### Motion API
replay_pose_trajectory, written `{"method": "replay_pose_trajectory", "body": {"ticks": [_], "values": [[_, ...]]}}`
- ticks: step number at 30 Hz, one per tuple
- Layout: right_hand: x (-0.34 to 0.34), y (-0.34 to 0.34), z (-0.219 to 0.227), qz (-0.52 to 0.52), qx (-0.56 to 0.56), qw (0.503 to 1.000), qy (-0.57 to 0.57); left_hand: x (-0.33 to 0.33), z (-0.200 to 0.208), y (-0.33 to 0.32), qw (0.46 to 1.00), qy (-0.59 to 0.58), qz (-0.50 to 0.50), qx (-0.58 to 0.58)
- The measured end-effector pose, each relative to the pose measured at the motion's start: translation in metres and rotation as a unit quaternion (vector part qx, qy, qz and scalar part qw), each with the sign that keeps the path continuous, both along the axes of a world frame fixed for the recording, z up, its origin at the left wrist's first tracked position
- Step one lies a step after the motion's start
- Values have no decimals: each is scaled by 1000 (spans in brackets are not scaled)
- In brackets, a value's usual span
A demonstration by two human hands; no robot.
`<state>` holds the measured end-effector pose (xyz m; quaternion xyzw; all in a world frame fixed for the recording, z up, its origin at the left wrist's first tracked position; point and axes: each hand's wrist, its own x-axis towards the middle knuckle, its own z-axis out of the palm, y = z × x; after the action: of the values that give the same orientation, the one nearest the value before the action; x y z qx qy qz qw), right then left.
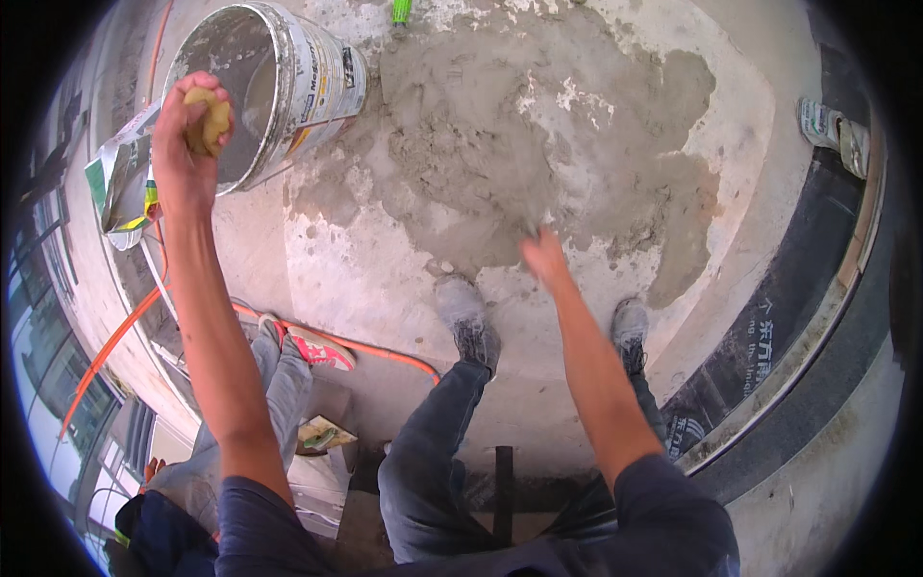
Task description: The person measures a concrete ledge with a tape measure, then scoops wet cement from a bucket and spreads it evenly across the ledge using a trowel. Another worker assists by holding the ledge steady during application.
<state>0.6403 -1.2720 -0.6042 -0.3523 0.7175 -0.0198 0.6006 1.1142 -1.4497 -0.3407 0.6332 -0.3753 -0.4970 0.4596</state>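
At the upper left, my left hand (181,144) is closed round a yellow sponge (217,125). It is raised over the near side of a tilted white bucket (322,87), whose inside is coated with grey residue. My right hand (545,258) is at the near edge of a patch of wet grey mortar (461,144) spread over the pale floor. Motion smears its fingers, and whether they hold anything cannot be made out.
An open bag (125,188) lies beside the bucket. An orange hose (380,352) crosses the floor near my shoes (465,313). Another person's red shoe (322,350) is at the left. A dark membrane strip (769,308) and a crumpled bag (833,135) lie to the right.
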Motion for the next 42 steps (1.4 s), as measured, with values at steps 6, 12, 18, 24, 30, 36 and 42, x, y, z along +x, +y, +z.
{"method": "replay_pose_trajectory", "body": {"ticks": [6,12,18,24,30,36,42], "values": [[62,-145,64,175,-145,974,13,-129,-36,54,990,-33,-53,122],[2,-89,131,288,-182,933,115,-204,-125,52,957,-173,-121,197],[-96,62,74,18,-68,997,16,-228,-185,33,891,-376,-246,62],[-158,135,47,20,44,996,75,-241,-202,34,803,-440,-381,128],[-41,-69,-19,186,-216,956,67,-234,-197,83,860,-379,-306,151],[79,-182,49,333,-219,911,102,-213,-168,220,929,-330,-52,160],[67,-29,77,412,-131,895,112,-208,-103,265,899,-326,98,276]]}}
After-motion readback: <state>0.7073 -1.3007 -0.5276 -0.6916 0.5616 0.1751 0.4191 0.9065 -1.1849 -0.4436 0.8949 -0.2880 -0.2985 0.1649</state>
